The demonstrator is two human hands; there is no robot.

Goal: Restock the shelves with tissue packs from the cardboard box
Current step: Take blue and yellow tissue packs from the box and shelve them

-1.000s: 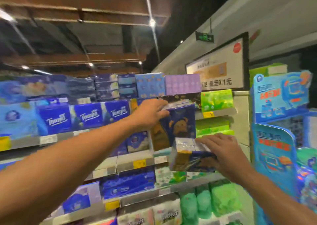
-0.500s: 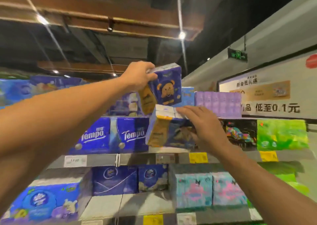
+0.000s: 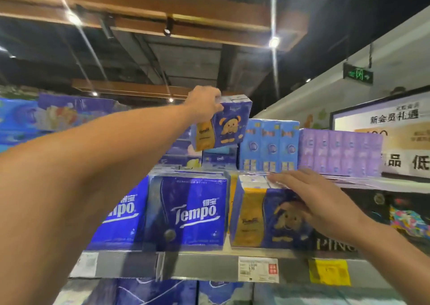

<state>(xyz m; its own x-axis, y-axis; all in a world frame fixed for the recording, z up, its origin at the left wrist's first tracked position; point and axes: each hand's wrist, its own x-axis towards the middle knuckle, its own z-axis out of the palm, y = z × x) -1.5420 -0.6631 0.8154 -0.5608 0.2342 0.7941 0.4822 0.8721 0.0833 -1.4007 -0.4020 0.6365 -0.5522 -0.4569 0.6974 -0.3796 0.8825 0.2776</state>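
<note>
The left hand is raised high, fingers curled over the top corner of a purple-and-orange plastic-wrapped tissue pack with a cartoon bear, holding it tilted in the air above the top tier of the grey metal shelf, just left of a light blue block of tissue packs that stands beside a lilac block of tissue packs.

The right hand lies with fingers spread and flat against the front and top edge of a second purple-and-orange bear tissue pack; it presses on the pack and is not closed round it. This pack stands upright at the front edge of the shelf, touching or just beside a dark blue Tempo tissue pack on its left. Another blue Tempo pack stands further left, partly hidden by the left forearm.

On the shelf's front edge, a white price label sits below the second bear pack, with a yellow price label to its right.
</note>
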